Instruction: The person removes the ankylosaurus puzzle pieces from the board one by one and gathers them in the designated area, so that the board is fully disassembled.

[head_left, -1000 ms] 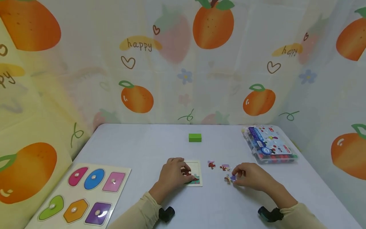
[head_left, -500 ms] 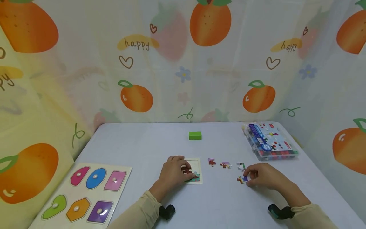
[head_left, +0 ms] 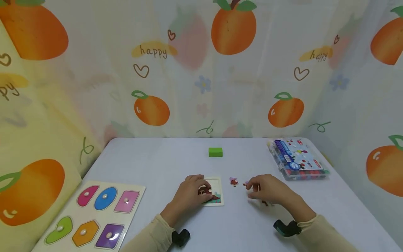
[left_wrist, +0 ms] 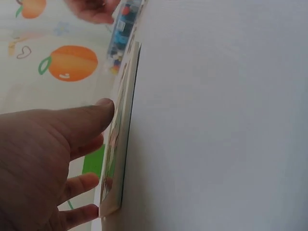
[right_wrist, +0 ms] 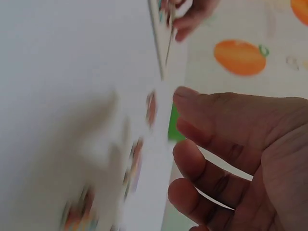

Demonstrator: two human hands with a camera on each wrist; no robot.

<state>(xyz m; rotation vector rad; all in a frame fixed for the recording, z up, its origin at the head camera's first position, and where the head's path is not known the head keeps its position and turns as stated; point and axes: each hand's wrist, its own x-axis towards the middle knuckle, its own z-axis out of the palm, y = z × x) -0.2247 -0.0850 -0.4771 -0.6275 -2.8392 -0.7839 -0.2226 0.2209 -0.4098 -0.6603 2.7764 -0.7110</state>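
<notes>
Fingers [left_wrist: 81, 186] of the left hand [head_left: 187, 192], loosely spread, touch the cream square puzzle board [head_left: 221, 191]; the right hand [head_left: 270, 189], half-parted, visibly holding nothing, has moved from the outer brown puzzle pieces [head_left: 265, 203] towards the small red-and-purple puzzle piece [head_left: 245, 184], probably now considered.

Fruit-print hangings [head_left: 189, 105] and a knobbed shape board [head_left: 104, 217] mark this as a play corner

pale, perhaps cloth walls [head_left: 185, 105] with printed oranges [head_left: 233, 33] stand behind a white table [head_left: 151, 154].
</notes>
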